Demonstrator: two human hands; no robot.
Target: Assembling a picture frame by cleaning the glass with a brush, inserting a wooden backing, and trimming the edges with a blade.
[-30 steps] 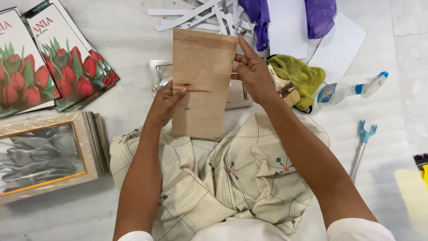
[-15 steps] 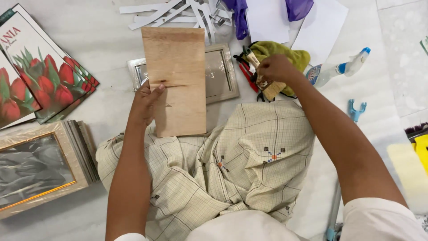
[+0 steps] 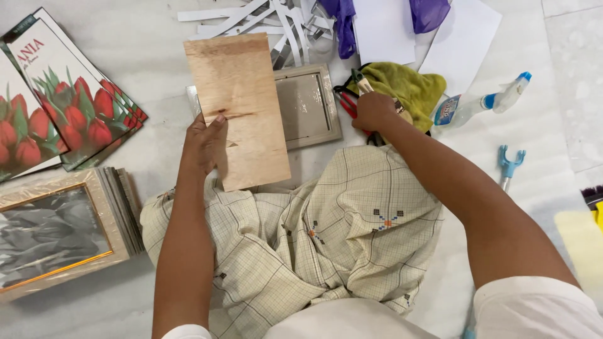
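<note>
My left hand [image 3: 202, 145] grips the left edge of a thin wooden board [image 3: 239, 107], holding it upright over my lap. Behind the board a small silver picture frame [image 3: 308, 105] lies flat on the floor. My right hand [image 3: 372, 112] is closed around a pair of red-handled pliers [image 3: 349, 99] whose metal tip sticks up past my fingers, right beside a yellow-green cloth [image 3: 408, 88].
Tulip prints [image 3: 56, 113] lie at the left, above a stack of framed pictures [image 3: 63, 232]. White strips [image 3: 264, 16], white sheets [image 3: 465, 37] and purple cloth [image 3: 342, 22] lie at the top. A spray bottle [image 3: 480, 103] and blue tool [image 3: 509, 166] are at the right.
My right hand let go of the board's right edge, moved right to the yellow-green cloth and closed on the pliers. The left hand now holds the board alone.
</note>
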